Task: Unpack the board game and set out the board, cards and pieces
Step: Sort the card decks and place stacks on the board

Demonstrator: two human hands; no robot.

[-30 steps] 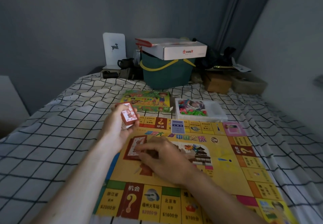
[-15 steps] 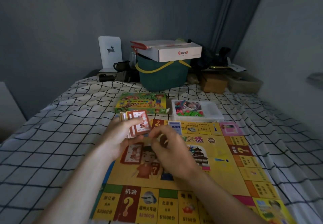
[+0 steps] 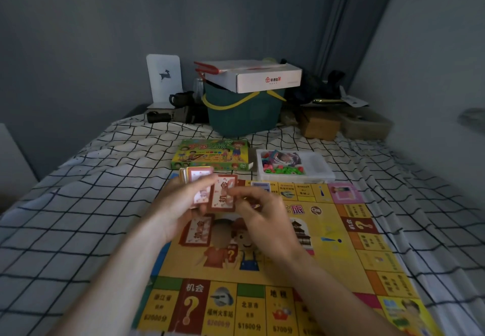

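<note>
The yellow game board [image 3: 328, 264] lies unfolded on the checked bedsheet. My left hand [image 3: 178, 204] grips a stack of red-and-white cards [image 3: 195, 175] above the board's far left part. My right hand [image 3: 262, 217] pinches a single red card [image 3: 223, 196] beside the stack. Another red card [image 3: 198, 230] lies face up on the board below my hands. A small blue card [image 3: 261, 186] rests on the board's far edge. Beyond the board sit the green game box [image 3: 210, 155] and a white tray [image 3: 319, 170] of coloured pieces.
At the head of the bed stand a dark green basket [image 3: 244, 115] with a white carton [image 3: 262, 77] on it, a white bookend [image 3: 164, 78], a brown box [image 3: 319, 125] and clutter. A wall runs close on the right. Checked sheet [image 3: 86, 204] spreads to the left.
My right hand lifted off the card lying on the board and came up to the stack, where it now pinches a single card. My left hand lowered the stack slightly toward the right hand.
</note>
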